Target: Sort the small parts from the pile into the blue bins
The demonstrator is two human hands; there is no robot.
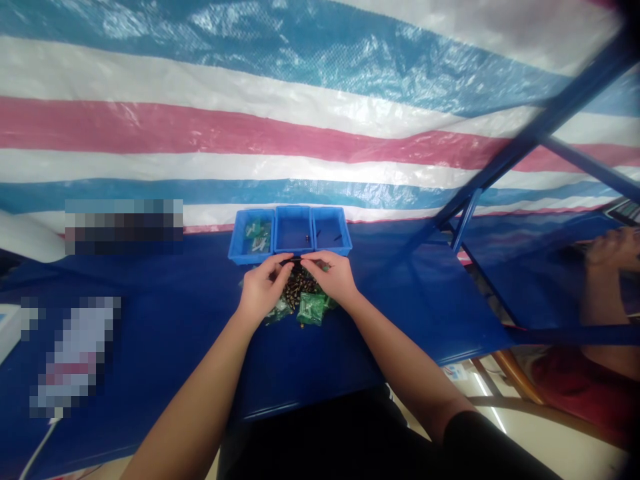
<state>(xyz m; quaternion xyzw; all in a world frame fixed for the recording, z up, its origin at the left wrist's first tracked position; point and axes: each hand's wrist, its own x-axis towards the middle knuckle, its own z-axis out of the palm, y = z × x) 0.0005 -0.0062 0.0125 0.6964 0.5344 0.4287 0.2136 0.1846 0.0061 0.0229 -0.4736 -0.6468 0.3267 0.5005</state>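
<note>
At frame centre, the left hand (257, 288) and right hand (336, 277) hold a thin piece (297, 259), fingers (286, 269) pinched on its ends, above the pile (299, 285), near the bins (334, 251). The table (410, 283) spreads both ways, its front edge crossing lower centre.

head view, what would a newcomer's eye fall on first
The blue, white and red striped sheet spanning the upper half. Next, three blue bins side by side near the middle, on the blue table. Then the left hand and right hand, close together over small dark pieces in front of the bins.
</note>
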